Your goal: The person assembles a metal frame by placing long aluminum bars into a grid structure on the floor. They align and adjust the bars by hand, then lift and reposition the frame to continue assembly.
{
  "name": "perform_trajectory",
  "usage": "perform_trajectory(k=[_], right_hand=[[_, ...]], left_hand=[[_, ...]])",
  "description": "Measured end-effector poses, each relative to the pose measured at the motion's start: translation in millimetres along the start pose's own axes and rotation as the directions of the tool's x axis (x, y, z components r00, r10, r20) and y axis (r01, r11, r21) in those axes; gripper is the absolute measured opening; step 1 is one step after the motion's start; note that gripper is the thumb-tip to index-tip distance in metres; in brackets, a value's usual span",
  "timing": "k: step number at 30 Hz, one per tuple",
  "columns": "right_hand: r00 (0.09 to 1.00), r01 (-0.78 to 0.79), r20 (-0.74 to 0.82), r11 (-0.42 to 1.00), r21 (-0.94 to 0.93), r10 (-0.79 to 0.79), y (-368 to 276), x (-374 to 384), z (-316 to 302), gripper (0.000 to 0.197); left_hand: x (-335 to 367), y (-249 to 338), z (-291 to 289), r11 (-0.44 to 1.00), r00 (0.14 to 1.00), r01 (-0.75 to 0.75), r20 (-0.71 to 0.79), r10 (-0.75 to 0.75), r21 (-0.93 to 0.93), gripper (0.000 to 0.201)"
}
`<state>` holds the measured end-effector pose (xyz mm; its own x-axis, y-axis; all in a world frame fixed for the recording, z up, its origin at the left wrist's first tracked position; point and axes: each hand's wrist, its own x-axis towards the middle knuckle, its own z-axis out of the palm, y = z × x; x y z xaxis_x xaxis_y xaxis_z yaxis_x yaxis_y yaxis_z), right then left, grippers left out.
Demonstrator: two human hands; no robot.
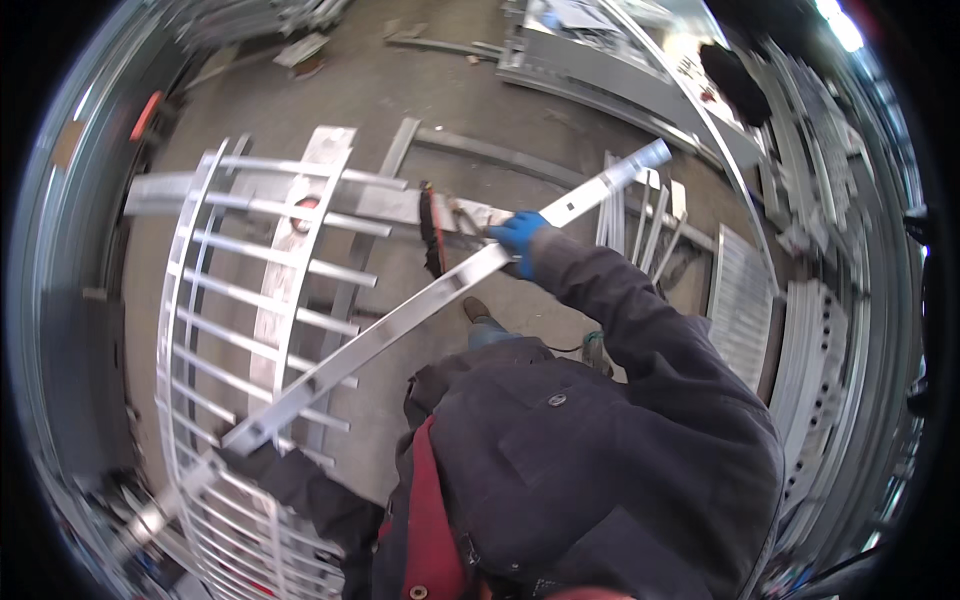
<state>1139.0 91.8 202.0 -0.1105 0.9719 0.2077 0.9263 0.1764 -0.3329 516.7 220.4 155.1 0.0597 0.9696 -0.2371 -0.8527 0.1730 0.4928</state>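
The bar (440, 295) runs diagonally, from lower left up to upper right, above a curved metal grille (240, 330). It is long, flat, shiny grey, with small holes. The right hand (518, 238), in a blue glove, is closed around it near the middle. The left hand (235, 455) is at its lower end; its grip I cannot tell.

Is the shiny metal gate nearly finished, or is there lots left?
Many thin bars already sit across the curved metal grille. In hand: the right hand, blue-gloved, grips a long flat metal bar lying slantwise over it; the left hand is at its lower end. The bar looks not yet fixed; more loose strips wait nearby.
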Motion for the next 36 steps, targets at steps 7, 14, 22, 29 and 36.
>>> perform_trajectory(k=[7, 14, 22, 29, 36], right_hand=[[0.972, 0.148, 0.180, 0.989, 0.024, -0.150, -12, 98, -56, 0.055], [0.961, 0.276, -0.054, 0.957, 0.094, -0.272, 5, 87, -41, 0.061], [0.655, 0.405, 0.573, 0.870, 0.283, -0.492, 64, 68, 40, 0.048], [0.756, 0.528, 0.325, 0.822, 0.211, -0.569, 84, 96, 110, 0.049], [0.585, 0.637, 0.623, 0.770, 0.044, -0.520, -17, 108, 146, 0.063]], left_hand=[[-26, 27, 30, 0.979, 0.979, -0.194, -0.057, 0.197, 0.057, 0.050], [-115, 54, 23, 0.888, 0.880, -0.459, -0.134, 0.456, 0.009, 0.055], [-217, -65, -1, 0.663, 0.669, -0.730, -0.371, 0.644, -0.166, 0.071], [-249, -119, -77, 0.748, 0.524, -0.663, -0.719, 0.456, -0.009, 0.042], [-299, -108, -233, 0.737, 0.545, -0.635, -0.810, 0.216, -0.231, 0.040]])
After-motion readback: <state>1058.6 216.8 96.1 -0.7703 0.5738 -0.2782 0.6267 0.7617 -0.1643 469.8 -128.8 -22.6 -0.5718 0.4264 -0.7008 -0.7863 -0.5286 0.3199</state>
